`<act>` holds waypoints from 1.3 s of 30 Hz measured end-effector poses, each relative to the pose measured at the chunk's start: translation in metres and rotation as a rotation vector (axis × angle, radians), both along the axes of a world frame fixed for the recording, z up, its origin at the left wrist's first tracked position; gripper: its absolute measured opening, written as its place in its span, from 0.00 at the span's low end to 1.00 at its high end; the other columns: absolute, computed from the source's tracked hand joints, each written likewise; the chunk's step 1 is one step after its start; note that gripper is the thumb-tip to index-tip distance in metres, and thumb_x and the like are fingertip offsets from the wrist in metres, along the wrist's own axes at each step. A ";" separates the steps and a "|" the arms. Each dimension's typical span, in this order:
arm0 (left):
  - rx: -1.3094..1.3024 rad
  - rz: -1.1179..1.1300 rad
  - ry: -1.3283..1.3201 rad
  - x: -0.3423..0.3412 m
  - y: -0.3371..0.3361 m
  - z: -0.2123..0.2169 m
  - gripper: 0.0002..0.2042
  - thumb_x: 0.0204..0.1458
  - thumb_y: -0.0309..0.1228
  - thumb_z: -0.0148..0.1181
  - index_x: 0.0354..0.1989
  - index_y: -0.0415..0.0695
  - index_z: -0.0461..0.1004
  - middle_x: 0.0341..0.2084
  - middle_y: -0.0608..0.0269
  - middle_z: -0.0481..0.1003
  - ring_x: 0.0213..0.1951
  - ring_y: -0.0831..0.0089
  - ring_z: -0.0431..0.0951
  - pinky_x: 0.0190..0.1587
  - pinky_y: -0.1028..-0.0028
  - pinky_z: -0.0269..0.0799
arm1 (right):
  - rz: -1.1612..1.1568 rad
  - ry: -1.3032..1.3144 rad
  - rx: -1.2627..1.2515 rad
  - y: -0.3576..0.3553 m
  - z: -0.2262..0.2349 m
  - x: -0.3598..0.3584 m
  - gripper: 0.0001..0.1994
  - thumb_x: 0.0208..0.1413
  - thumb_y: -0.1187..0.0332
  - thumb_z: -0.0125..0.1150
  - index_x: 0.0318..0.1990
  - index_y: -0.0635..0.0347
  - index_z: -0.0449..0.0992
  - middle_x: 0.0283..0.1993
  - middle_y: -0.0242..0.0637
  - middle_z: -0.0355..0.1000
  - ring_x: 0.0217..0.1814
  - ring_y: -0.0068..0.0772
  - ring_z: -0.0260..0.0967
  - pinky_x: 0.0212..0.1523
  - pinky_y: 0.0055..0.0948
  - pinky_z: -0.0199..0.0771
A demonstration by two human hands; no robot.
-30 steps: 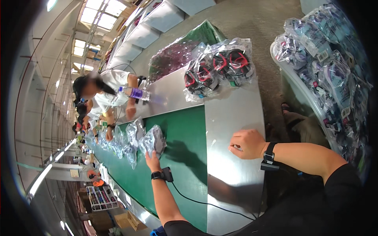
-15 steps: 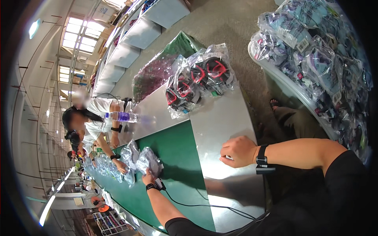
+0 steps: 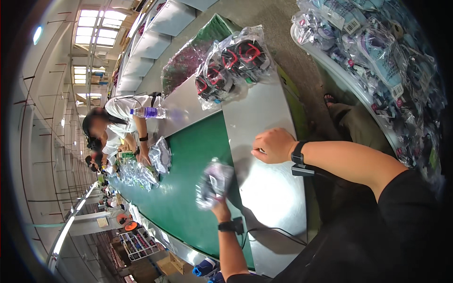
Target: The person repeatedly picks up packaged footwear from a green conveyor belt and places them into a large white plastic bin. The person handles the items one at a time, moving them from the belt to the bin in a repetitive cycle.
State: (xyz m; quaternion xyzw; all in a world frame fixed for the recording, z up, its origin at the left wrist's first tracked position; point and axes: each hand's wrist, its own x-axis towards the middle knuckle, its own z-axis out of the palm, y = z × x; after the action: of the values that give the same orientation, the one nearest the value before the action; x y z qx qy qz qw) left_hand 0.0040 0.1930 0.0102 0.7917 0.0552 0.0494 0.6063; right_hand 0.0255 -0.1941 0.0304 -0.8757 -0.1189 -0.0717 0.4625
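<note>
My left hand (image 3: 219, 208) grips a clear plastic bag of grey and purple shoes (image 3: 216, 180) by its near end, above the green belt (image 3: 184, 188). Motion blurs the bag a little. My right hand (image 3: 274, 146) is curled into a loose fist over the metal tabletop (image 3: 273, 188), with nothing visible in it. Beyond it, bagged black shoes with red trim (image 3: 236, 61) lie on the metal surface. Farther up the belt, another bagged pair of grey shoes (image 3: 160, 155) lies beside a co-worker's hand (image 3: 144, 158).
A large white bin (image 3: 330, 70) heaped with bagged shoes stands at the right. A clear bottle with a purple label (image 3: 148, 112) is at the belt's far side. Co-workers (image 3: 125, 115) line the far left. A black cable (image 3: 273, 229) runs from my left wrist.
My left hand has brought the bagged shoes off the belt's far part toward me and to the right. The co-worker's hand has drawn back. My right hand stays curled.
</note>
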 end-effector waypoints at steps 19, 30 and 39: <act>-0.278 -0.238 0.376 -0.071 -0.073 0.074 0.30 0.59 0.25 0.51 0.71 0.46 0.52 0.57 0.56 0.71 0.56 0.60 0.76 0.51 0.58 0.80 | 0.032 0.027 0.040 -0.003 0.000 -0.005 0.12 0.55 0.57 0.57 0.30 0.54 0.80 0.33 0.37 0.78 0.39 0.46 0.76 0.43 0.45 0.75; -0.369 -0.407 0.497 -0.160 -0.189 0.104 0.38 0.44 0.24 0.56 0.70 0.37 0.56 0.52 0.55 0.72 0.50 0.65 0.77 0.45 0.70 0.79 | 0.650 0.810 0.210 -0.050 0.047 -0.053 0.29 0.59 0.39 0.58 0.44 0.60 0.78 0.33 0.36 0.73 0.26 0.31 0.70 0.23 0.31 0.73; -0.365 -0.809 0.287 -0.167 -0.265 0.140 0.44 0.50 0.40 0.69 0.71 0.33 0.52 0.60 0.46 0.68 0.59 0.59 0.72 0.61 0.62 0.68 | 0.567 0.189 0.157 -0.184 0.124 -0.177 0.29 0.58 0.50 0.66 0.56 0.66 0.72 0.49 0.50 0.77 0.51 0.48 0.76 0.51 0.38 0.75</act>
State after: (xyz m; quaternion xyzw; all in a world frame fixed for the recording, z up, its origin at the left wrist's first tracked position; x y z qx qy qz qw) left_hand -0.1634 -0.0718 0.1501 0.6288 -0.1670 -0.3116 0.6925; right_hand -0.1512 -0.3777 0.1539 -0.7720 -0.3088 0.1332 0.5393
